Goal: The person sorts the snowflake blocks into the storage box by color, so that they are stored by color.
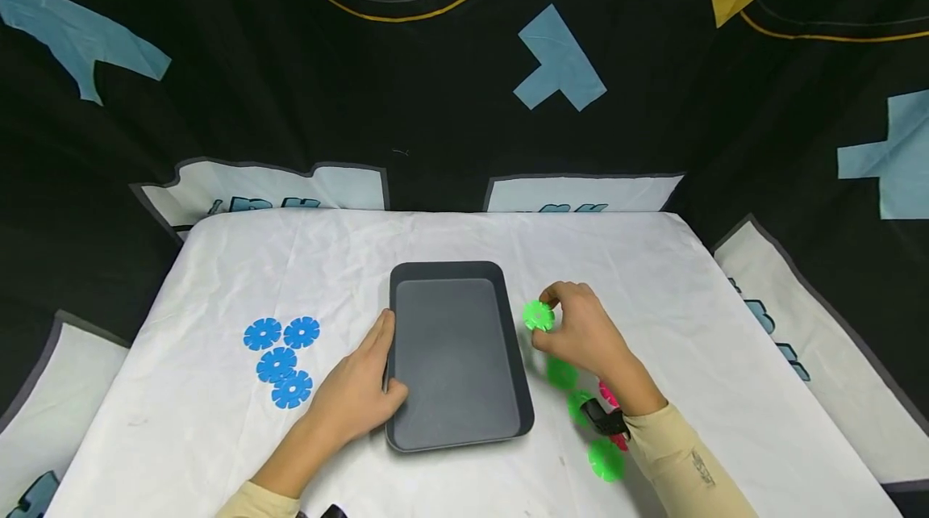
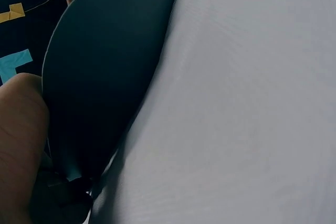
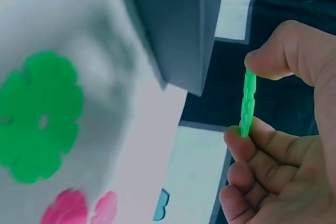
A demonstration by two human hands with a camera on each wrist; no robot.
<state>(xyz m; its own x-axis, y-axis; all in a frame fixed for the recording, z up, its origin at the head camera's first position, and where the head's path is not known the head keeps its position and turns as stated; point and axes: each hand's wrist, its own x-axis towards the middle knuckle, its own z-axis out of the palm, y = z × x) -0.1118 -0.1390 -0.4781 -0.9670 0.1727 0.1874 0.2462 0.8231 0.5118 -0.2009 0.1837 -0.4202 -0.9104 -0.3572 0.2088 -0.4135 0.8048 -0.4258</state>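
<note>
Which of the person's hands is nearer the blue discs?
Left. The left hand is at the left edge of the tray, just right of the blue discs; the right hand is farther away, past the tray's right side.

Tan sleeves (image 1: 675, 461), perhaps lettered print (image 1: 702, 468), black wrist camera (image 1: 606, 421)

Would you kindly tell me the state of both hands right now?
Left hand: open, touching the gray tray.
Right hand: closed, pinching a green disc.

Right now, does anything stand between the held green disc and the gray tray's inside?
Only the right wall of the gray tray; nothing else visible. The right hand pinches the green disc beside it.
</note>
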